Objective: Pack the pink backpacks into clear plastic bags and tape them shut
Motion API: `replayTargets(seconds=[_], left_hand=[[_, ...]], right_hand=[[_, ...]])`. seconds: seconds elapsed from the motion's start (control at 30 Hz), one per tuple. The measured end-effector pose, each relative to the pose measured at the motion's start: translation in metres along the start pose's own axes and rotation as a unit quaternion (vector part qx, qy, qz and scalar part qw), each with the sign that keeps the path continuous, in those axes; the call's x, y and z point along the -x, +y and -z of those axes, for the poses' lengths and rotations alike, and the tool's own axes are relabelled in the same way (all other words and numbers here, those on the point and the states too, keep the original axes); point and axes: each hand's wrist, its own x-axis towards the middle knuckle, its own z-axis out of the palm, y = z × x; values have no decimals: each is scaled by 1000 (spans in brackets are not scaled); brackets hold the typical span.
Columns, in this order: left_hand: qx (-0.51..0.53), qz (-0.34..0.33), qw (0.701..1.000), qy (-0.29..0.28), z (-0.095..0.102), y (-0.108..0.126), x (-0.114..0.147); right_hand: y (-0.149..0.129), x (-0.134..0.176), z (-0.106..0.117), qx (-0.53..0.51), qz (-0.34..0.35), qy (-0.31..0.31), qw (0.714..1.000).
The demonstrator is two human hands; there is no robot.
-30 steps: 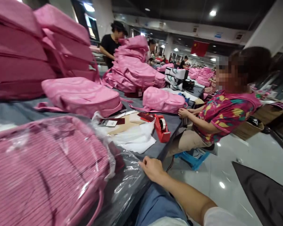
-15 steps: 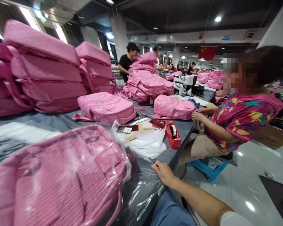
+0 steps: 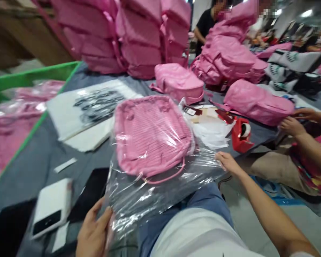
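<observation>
1. Pinching clear bag (image 3: 149, 198) with left hand (image 3: 95, 226) and right hand (image 3: 228, 162).
2. See pink backpack (image 3: 152, 132) flat inside, on gray table (image 3: 46, 150), with strap loop (image 3: 163, 181) toward lap (image 3: 212, 200); can't tell long way.
3. Behind, see pink stacks (image 3: 140, 43) and room lights (image 3: 307, 13).

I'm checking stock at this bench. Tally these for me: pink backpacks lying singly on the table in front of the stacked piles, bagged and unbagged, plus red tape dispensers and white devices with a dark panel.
Bagged pink backpack: 1
Unbagged pink backpacks: 2
Red tape dispenser: 1
White device with dark panel: 1
Total: 5
</observation>
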Motion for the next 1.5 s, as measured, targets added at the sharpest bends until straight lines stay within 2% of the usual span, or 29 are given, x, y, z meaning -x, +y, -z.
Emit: replayTargets(seconds=[0.07,0.1,0.13,0.2,0.23,0.3,0.37,0.4,0.43,0.47,0.5,0.57,0.63,0.73,0.8,0.87,0.93,1.0,1.07,1.13,1.17,1.2,1.23,1.27,1.3,1.37,1.43,1.5], left_hand=[[33,65,997,-9,5,1,0],[32,74,996,-21,9,2,-2],[9,53,998,-30,14,2,-4],[-97,-76,992,-23,29,-3,-10],[-154,-152,976,-5,37,-7,-13],[-259,-300,918,16,52,-18,-17],[-341,-422,839,-28,59,-27,-18],[-370,-469,799,-65,60,-30,-18],[-395,-505,761,-101,58,-31,-17],[-407,-523,737,-133,56,-30,-17],[-403,-519,737,-157,53,-28,-17],[-369,-486,770,-185,47,-21,-17],[-315,-434,826,-178,42,-13,-17],[-222,-329,911,-107,31,-4,-12],[-159,-264,950,-59,19,1,-10],[-98,-192,976,-16,3,5,-13],[-55,-115,992,7,-10,9,-22],[-45,-58,997,5,-20,11,-33],[-82,-61,995,13,-26,13,-38],[-167,-161,969,83,-37,15,-33],[-218,-239,936,135,-45,18,-26],[-268,-325,889,176,-56,21,-18],[-314,-407,836,192,-70,25,-9],[-353,-476,786,176,-85,30,0],[-385,-527,746,135,-101,35,8],[-417,-587,694,36,-130,45,21],[-420,-606,675,-15,-146,52,27],[-418,-609,674,-29,-150,55,29]], right_hand=[[13,2,5,-39,-28,-1,999],[20,3,8,-46,-24,8,999],[26,5,12,-37,-1,28,999],[39,11,21,44,96,98,990],[45,15,24,107,161,137,971],[53,22,30,228,292,176,912],[54,28,32,289,390,150,861],[52,30,33,293,421,124,849],[48,31,33,282,436,98,849],[44,31,33,257,434,78,860],[39,30,33,223,415,65,880],[28,29,30,140,349,71,924],[18,26,22,58,295,113,947],[4,13,-2,-42,271,213,938],[-5,-3,-21,-85,266,288,916],[-14,-24,-36,-95,250,326,907],[-21,-44,-46,-76,218,294,927],[-23,-59,-50,-46,183,223,956],[-21,-65,-49,-28,161,176,971],[-17,-63,-47,-26,152,167,974],[-16,-61,-46,-29,150,169,974],[-15,-58,-45,-34,147,171,974],[-16,-55,-45,-39,144,173,974],[-17,-53,-45,-44,141,175,973],[-19,-51,-46,-48,139,177,973],[-22,-50,-46,-49,138,180,973],[-25,-50,-46,-55,137,182,972],[-24,-51,-46,-65,137,181,972]])
